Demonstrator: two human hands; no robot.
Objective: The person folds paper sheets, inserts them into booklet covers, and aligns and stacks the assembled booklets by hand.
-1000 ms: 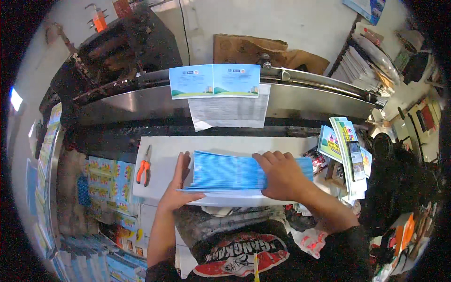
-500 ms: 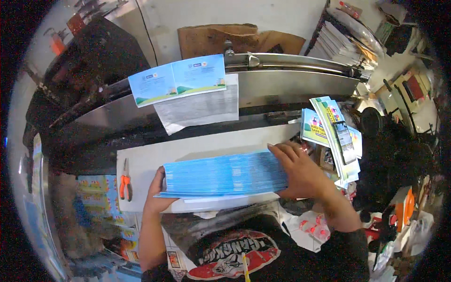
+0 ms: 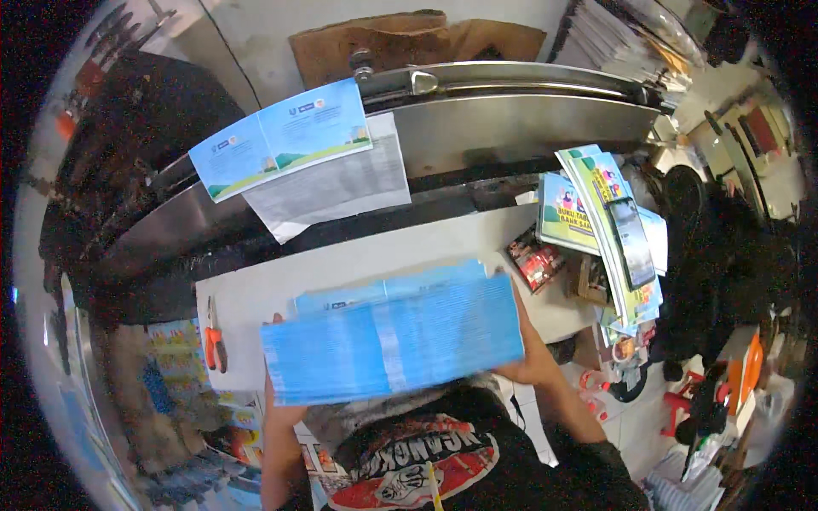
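A thick stack of blue printed sheets (image 3: 443, 341) is gripped at its two ends, its layered edges facing me. My left hand (image 3: 285, 415) holds the left end, its fingers mostly hidden by the stack. At the right end, my right hand (image 3: 521, 362) is closed round the side, fingers partly out of sight. Just beyond the stack, more light blue sheets (image 3: 341, 296) show on the white board (image 3: 247, 294). Pliers with orange and black handles (image 3: 215, 345) lie at the board's left end.
A blue printed spread (image 3: 290, 140) and a grey sheet (image 3: 341, 192) rest against the metal bar (image 3: 528, 119) at the back. Colourful booklets (image 3: 588, 221) are piled on the right, with a phone (image 3: 632, 243) on top. A red-black packet (image 3: 537, 260) lies beside them.
Both hands have brought the stack nearer to me and tilted it, uncovering light blue sheets behind it. The view has shifted somewhat.
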